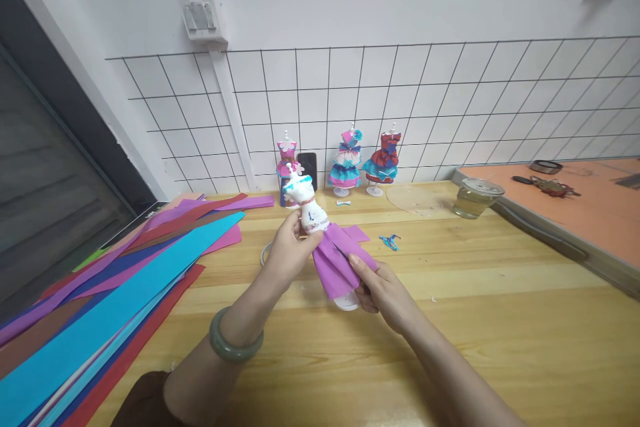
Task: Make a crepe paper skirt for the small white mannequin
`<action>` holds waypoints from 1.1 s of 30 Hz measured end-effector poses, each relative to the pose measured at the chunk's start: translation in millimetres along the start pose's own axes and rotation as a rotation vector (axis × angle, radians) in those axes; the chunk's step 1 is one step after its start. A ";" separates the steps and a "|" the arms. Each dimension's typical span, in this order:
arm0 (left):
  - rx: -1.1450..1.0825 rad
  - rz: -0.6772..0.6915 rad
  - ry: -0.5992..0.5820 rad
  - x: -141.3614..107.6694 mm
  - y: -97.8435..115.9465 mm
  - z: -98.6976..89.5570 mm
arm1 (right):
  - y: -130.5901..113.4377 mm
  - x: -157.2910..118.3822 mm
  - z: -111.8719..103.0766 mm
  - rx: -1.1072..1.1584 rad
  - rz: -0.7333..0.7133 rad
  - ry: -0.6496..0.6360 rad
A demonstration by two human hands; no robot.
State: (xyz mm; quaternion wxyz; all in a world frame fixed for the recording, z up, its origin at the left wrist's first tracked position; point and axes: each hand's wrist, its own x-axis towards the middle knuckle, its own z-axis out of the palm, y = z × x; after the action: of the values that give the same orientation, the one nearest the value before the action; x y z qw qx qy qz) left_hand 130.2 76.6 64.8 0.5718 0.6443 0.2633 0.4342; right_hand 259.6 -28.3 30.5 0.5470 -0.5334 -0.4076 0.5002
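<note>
A small white dress form [311, 210], trimmed with blue at the bust, tilts to the left above the table. My left hand [293, 247] is closed around its waist. From the hips hangs a strip of purple crepe paper [333, 270], gathered like a skirt. The right hand [377, 283] pinches the free part of this paper between thumb and fingers. Below the paper shows part of the white round base [347, 301]. Another purple piece [357, 233] sticks out behind the form.
Several colored paper strips [150, 293] cover the left side. Dressed mini mannequins [345, 163] and a dark phone [307, 170] stand by the tiled wall. A lidded cup [477, 199] is at right, near an orange surface [575, 213]. Blue scraps [390, 242] lie on the wooden table [475, 320].
</note>
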 end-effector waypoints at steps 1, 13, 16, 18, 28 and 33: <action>0.002 0.000 0.000 -0.3 0.4 0.4 | -0.3 -0.2 0.1 -0.004 0.000 0.001; -0.016 -0.006 0.007 -2.3 7.5 2.5 | 3.5 0.2 -1.4 -0.005 -0.035 -0.031; -0.021 0.000 0.015 -1.6 7.1 2.4 | 1.3 -0.6 -1.1 -0.038 -0.042 -0.020; -0.021 0.002 0.018 -1.3 7.1 2.5 | -1.0 -1.6 -0.7 -0.070 -0.044 -0.016; 0.007 -0.009 -0.034 -5.6 10.7 5.7 | -4.0 -3.5 1.6 -0.066 -0.029 0.009; 0.010 -0.007 -0.037 -6.2 10.9 6.8 | -4.5 -3.9 2.1 -0.051 -0.032 0.014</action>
State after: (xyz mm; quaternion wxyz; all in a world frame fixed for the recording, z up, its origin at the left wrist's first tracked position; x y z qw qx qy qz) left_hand 131.3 65.7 74.0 0.5749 0.6540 0.2572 0.4190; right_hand 257.4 -31.5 35.5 0.5440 -0.5442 -0.4247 0.4770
